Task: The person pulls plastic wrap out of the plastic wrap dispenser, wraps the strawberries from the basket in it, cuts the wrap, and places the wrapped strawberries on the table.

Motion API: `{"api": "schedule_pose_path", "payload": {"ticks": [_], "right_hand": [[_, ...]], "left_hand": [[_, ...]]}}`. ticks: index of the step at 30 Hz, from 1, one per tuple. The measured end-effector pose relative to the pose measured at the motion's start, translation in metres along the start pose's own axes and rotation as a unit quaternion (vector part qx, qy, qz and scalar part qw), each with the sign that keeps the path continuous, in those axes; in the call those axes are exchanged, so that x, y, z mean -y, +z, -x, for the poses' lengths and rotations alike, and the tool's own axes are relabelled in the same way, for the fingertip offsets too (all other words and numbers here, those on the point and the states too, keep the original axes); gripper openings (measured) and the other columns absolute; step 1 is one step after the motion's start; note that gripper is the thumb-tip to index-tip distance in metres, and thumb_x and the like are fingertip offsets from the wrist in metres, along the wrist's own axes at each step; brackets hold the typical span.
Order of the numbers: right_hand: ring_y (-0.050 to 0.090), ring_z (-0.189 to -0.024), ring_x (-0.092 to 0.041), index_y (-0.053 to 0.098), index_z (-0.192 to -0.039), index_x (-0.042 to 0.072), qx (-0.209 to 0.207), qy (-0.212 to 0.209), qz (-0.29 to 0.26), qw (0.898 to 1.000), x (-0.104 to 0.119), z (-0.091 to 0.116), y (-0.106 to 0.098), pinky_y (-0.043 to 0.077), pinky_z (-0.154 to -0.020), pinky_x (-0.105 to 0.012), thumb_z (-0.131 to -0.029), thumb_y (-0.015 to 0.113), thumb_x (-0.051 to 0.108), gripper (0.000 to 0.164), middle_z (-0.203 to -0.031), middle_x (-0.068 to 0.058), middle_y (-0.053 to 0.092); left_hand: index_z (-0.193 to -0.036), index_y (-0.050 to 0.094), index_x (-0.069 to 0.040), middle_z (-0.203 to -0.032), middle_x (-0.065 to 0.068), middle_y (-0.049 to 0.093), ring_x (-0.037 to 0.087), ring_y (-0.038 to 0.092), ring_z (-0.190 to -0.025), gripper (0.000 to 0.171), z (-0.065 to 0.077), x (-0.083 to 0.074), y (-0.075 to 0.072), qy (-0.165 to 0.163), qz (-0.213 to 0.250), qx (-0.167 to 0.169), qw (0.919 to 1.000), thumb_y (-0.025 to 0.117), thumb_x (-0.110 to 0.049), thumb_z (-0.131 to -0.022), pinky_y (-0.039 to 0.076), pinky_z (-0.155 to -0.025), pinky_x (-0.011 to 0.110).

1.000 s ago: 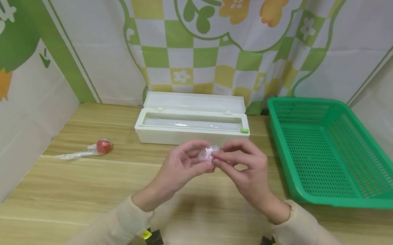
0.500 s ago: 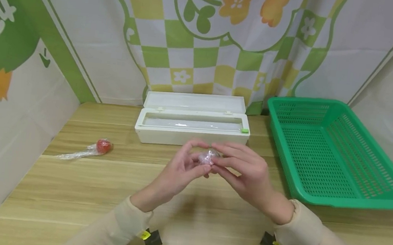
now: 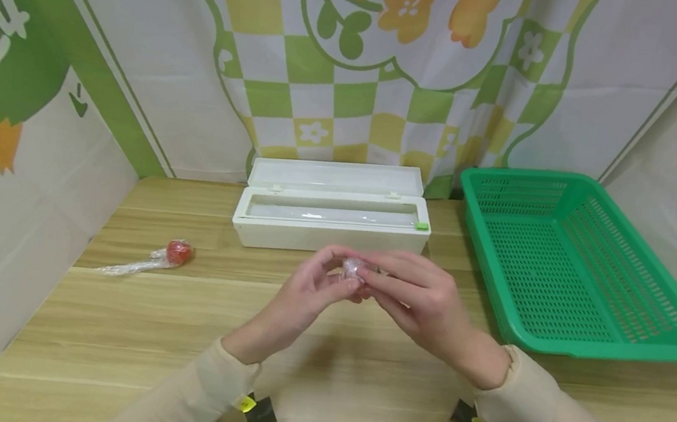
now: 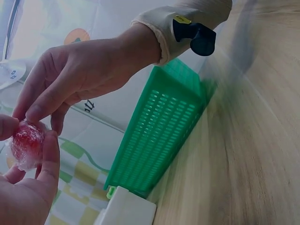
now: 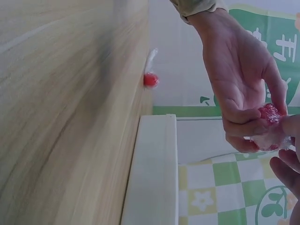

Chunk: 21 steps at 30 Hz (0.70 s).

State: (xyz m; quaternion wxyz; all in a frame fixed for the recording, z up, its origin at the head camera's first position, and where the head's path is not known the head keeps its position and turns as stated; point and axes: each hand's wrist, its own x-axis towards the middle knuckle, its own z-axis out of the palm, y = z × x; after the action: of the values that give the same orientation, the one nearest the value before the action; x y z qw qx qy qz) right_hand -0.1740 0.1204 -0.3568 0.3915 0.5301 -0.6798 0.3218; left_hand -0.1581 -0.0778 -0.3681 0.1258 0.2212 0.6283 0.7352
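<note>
A small red ball-like thing in crinkled cling film (image 4: pixel 27 145) is held up between both hands, over the middle of the table. My left hand (image 3: pixel 298 293) grips it from the left, fingers curled around its side and thumb along the near edge. From the right, my right hand (image 3: pixel 429 298) pinches the film with thumb and fingertips, covering part of it in the head view. In the right wrist view the wrapped red ball (image 5: pixel 269 115) shows red through bunched film. Another red ball (image 3: pixel 180 252) lies on the table at left, its film twisted into a long tail.
Behind the hands stands a white cling film dispenser (image 3: pixel 329 238), lid raised, a roll of film inside. A green plastic basket (image 3: pixel 508 314) takes up the table's right side. Printed curtains hang along the back and sides of the wooden table (image 3: pixel 171 359).
The right hand has turned over the wrapped ball, its fingers closing together across the top. Both hands stay at nearly the same place. Dispenser, basket and other ball have not moved.
</note>
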Motion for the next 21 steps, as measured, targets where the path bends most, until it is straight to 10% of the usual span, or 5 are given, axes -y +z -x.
{"api": "schedule_pose_path", "payload": {"ticks": [13, 21], "right_hand": [[0.064, -0.106, -0.02, 0.067, -0.119, 0.002, 0.092, -0.001, 0.027, 0.995, 0.0, 0.003, -0.005, 0.054, -0.09, -0.029, -0.078, 0.076, 0.009, 0.043, -0.118, -0.011, 0.067], [0.064, -0.108, -0.018, 0.067, -0.12, 0.005, 0.142, 0.094, 0.001, 0.985, 0.003, 0.008, -0.006, 0.054, -0.091, -0.029, -0.079, 0.076, 0.015, 0.043, -0.119, -0.008, 0.068]], "left_hand": [[-0.124, 0.047, -0.008, -0.106, 0.004, 0.069, 0.022, 0.067, -0.096, 0.03, 0.003, 0.002, -0.01, -0.038, 0.048, 0.028, 0.9977, 0.052, -0.021, -0.098, 0.054, -0.091, 0.043], [-0.126, 0.054, -0.011, -0.123, 0.008, 0.061, 0.02, 0.062, -0.109, 0.036, 0.005, 0.003, -0.012, -0.015, -0.154, -0.009, 0.9879, 0.053, -0.032, -0.097, 0.053, -0.093, 0.036]]}}
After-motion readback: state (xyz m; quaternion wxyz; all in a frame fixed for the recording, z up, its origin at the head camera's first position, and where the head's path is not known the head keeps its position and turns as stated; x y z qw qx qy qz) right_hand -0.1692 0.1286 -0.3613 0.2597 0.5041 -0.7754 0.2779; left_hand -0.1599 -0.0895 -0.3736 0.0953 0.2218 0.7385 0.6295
